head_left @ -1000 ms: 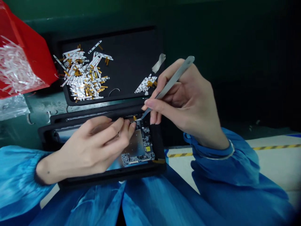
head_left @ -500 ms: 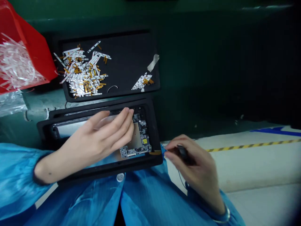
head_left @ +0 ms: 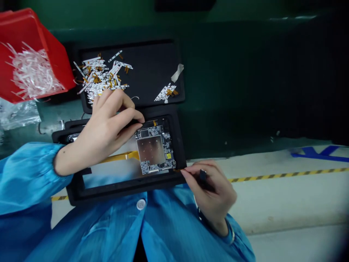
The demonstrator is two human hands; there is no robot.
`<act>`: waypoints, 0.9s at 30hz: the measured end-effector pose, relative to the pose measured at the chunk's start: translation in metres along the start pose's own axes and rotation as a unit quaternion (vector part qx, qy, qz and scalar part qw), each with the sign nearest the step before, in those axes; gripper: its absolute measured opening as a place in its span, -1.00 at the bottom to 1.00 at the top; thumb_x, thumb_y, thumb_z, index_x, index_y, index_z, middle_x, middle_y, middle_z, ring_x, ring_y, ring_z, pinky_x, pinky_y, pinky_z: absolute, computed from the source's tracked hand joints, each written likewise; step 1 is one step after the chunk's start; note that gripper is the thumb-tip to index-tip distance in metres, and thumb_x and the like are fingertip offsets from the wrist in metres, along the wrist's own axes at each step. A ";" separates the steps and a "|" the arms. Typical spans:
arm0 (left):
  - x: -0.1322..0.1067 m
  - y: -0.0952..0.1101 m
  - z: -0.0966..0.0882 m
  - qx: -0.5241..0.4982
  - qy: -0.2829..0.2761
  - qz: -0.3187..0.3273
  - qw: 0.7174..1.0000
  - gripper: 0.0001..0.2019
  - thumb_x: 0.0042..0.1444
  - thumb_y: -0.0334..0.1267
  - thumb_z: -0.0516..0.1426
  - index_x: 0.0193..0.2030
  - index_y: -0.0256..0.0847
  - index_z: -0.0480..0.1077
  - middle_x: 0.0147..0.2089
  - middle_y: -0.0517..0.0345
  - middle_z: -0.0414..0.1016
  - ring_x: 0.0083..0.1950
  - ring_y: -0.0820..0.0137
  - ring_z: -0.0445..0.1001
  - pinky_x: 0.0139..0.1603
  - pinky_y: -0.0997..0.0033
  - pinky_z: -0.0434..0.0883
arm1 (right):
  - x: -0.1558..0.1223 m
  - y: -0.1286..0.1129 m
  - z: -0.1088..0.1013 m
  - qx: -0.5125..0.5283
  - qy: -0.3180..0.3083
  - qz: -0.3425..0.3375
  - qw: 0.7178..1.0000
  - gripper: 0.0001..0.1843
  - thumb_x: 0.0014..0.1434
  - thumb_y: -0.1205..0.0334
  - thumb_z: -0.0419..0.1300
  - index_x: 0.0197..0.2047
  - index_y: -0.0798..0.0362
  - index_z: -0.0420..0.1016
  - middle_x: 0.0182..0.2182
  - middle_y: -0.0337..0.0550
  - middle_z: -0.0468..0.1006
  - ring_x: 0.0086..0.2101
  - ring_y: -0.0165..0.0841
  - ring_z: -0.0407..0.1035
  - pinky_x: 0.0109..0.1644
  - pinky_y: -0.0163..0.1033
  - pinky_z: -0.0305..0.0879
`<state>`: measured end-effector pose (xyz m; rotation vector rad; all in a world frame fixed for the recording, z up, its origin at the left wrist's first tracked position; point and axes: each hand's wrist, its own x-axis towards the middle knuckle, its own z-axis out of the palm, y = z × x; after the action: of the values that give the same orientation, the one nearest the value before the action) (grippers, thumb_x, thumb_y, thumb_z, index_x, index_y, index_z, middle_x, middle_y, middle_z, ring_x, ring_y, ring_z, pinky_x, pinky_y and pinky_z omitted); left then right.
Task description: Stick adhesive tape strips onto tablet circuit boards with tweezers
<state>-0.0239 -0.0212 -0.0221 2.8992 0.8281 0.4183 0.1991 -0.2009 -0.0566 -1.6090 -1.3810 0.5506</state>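
A green-and-silver circuit board point(head_left: 155, 149) with a square metal plate lies in a black frame point(head_left: 125, 188), its top left corner just under the fingertips of my left hand point(head_left: 109, 127). I cannot tell whether those fingers pinch anything. A flat amber ribbon cable point(head_left: 120, 157) runs left from the board beneath that hand. My right hand point(head_left: 209, 193) rests past the frame's lower right corner, its fingers closed on a small dark tool point(head_left: 203, 177). The tool's tip is hidden.
A black mat point(head_left: 149, 62) behind the frame holds a large heap of silver-and-amber strips point(head_left: 99, 74), a smaller heap point(head_left: 165, 94) and a scrap of tape point(head_left: 177, 72). A red bin point(head_left: 51, 54) of white shreds tilts at far left, above clear plastic point(head_left: 17, 114).
My right hand has dropped from above the board, where it held steel tweezers, to beside the frame's lower right corner. My left hand has moved up and left, uncovering the board.
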 end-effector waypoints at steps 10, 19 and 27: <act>0.002 0.013 0.006 0.109 -0.023 0.037 0.993 -0.76 0.46 -0.35 -0.05 -0.12 -0.45 0.38 -0.10 -0.12 0.33 -0.03 0.03 0.43 -0.13 0.03 0.43 | 0.004 0.002 0.004 -0.064 -0.018 -0.219 0.973 -0.91 0.27 0.47 0.33 -0.25 0.12 0.59 -0.45 -0.24 0.58 -0.51 -0.50 0.40 -0.46 -0.37 0.40; 0.007 0.056 0.014 -0.123 -0.080 0.118 0.982 -0.90 0.34 -0.29 0.10 -0.22 -0.22 0.27 -0.22 0.06 0.35 -0.26 0.29 0.31 -0.28 0.26 0.23 | 0.013 -0.003 -0.006 -0.162 -0.093 -0.327 0.926 -0.96 0.29 0.46 0.33 -0.24 0.26 0.62 -0.47 -0.12 0.63 -0.48 -0.42 0.47 -0.44 -0.29 0.40; 0.012 0.053 0.021 -0.178 -0.078 0.081 0.978 -0.84 0.33 -0.38 0.03 -0.32 -0.18 0.23 -0.31 0.14 0.25 -0.30 0.31 0.24 -0.27 0.27 0.13 | 0.015 -0.009 -0.009 -0.191 -0.117 -0.347 0.911 -0.97 0.26 0.49 0.34 -0.25 0.27 0.61 -0.46 -0.10 0.64 -0.46 -0.39 0.50 -0.41 -0.27 0.44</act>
<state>0.0183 -0.0598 -0.0305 2.6288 0.4405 0.3105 0.2062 -0.1902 -0.0415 -1.2225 -2.2066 0.0367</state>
